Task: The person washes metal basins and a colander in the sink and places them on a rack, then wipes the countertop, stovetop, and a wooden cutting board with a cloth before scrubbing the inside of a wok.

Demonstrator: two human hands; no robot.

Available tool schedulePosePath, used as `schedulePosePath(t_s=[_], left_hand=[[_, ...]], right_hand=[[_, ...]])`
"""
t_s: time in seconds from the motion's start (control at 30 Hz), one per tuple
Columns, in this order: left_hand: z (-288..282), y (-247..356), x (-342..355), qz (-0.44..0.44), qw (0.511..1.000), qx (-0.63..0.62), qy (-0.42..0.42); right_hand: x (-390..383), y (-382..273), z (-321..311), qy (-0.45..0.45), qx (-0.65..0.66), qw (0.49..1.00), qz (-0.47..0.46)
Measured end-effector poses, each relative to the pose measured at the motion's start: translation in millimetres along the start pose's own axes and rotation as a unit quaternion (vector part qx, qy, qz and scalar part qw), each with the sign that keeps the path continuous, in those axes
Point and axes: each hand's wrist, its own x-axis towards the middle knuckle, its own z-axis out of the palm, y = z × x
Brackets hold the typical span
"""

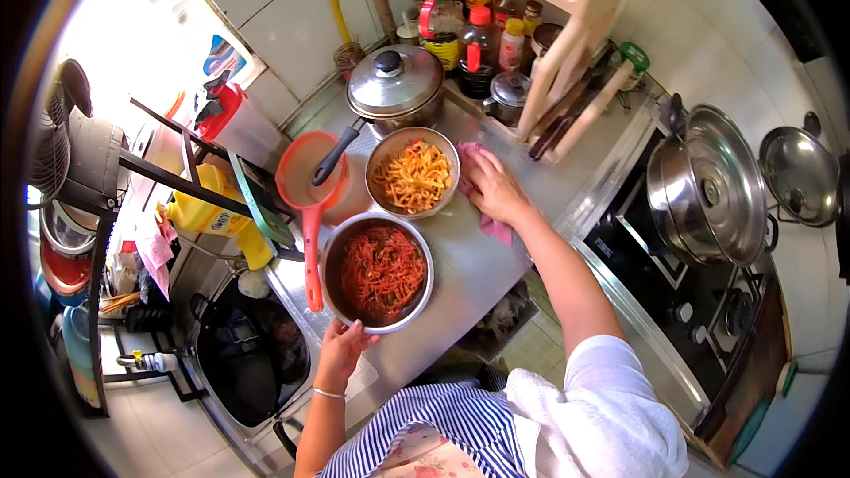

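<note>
Pink cloth [498, 229] partly under right fingers [482, 166]

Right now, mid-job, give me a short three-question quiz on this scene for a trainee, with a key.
1. What lies under the right hand: (a) a green bottle, (b) a crumpled pink cloth, (c) a wooden spoon?
2. True or false: the shiny domed lid with a black knob sits on its metal pot.
3. Fill in the colour: the left hand touches a round silver-coloured metal bowl of ____ shredded food.

Key: 1. b; 2. True; 3. red.
</note>
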Motion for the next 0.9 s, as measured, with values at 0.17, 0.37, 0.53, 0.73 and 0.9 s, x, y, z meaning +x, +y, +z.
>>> schedulePosePath(t_s=[0.17, 0.37, 0.53, 0.73, 0.9], left_hand=[[16.1, 0.2, 16.6, 0.002, 1.000, 0.014, -0.016], [11.8, -9.1, 40.5, 0.036, 0.993, 0.040, -0.103], [33.4, -11.6, 65.6, 0.055, 0.986, 0.014, -0.158], [46.6, -19.4, 46.6, 0.047, 0.991, 0.013, -0.122], [30.0, -51.3, -10.3, 0.046, 0.990, 0.058, -0.117]], right_hand=[[-81.4, -47.6, -23.3, 0.028, -0.058, 0.996, 0.056], [-156.0, -136.9, -39.4, 0.051, 0.049, 0.994, 0.086], [-213.7, -151.7, -106.9, 0.076, 0.161, 0.978, 0.106], [-243.4, -78.8, -161.6, 0.212, -0.133, 0.947, 0.203], [-230.8, -24.2, -144.8, 0.142, -0.258, 0.923, 0.248]])
